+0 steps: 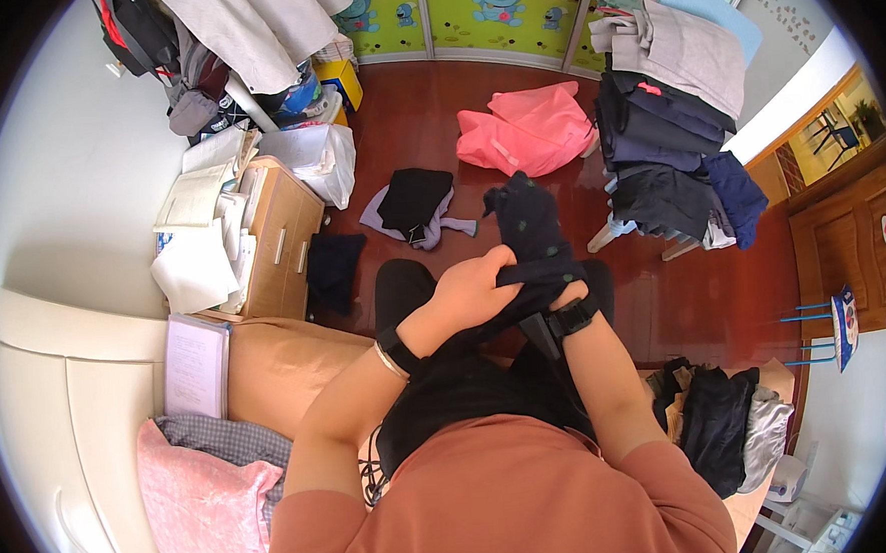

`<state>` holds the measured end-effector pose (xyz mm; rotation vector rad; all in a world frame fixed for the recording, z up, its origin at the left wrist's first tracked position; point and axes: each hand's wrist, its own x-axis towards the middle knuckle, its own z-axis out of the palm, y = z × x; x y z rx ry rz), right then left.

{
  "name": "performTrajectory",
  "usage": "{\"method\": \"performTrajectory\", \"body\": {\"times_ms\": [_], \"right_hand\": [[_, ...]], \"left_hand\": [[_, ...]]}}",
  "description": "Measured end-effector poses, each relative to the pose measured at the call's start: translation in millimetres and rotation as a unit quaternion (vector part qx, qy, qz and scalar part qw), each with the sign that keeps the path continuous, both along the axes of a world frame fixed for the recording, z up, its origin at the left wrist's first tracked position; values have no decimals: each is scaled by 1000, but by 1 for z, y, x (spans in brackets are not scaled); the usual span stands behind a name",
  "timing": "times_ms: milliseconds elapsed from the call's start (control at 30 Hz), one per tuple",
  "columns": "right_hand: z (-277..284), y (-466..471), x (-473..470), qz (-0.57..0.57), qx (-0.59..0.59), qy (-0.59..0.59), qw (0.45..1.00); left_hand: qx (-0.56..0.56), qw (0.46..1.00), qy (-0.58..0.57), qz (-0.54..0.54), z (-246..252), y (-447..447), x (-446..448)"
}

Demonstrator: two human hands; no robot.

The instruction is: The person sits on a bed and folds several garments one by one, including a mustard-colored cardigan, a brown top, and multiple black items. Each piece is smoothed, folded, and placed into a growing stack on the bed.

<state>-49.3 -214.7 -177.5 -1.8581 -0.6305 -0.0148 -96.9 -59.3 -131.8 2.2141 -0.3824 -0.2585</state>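
A dark navy garment (527,223) with scattered green spots is held up above my lap. My left hand (477,290) grips a bunched edge of it between thumb and fingers. My right hand (570,294) is mostly covered by the cloth and seems to reach inside it, so its fingers are hidden. The upper part of the garment stands up beyond both hands, away from my body. Black straps are around both wrists.
A black folded garment (416,195) lies on a lilac one (452,229) on the floor. Beyond is a pink bag or cloth (525,129). Folded clothes (653,130) are stacked at right; more clothes (714,427) lie beside me. A wooden cabinet (283,240) bears papers.
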Motion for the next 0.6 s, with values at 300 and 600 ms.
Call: {"method": "performTrajectory", "body": {"times_ms": [300,600], "right_hand": [[8,-7,-7,-1,-4,17,1000],[14,11,-1,17,57,83,995]], "left_hand": [[-47,990,96,-94,-5,-7,-19],[60,996,-24,-67,-3,11,4]]}}
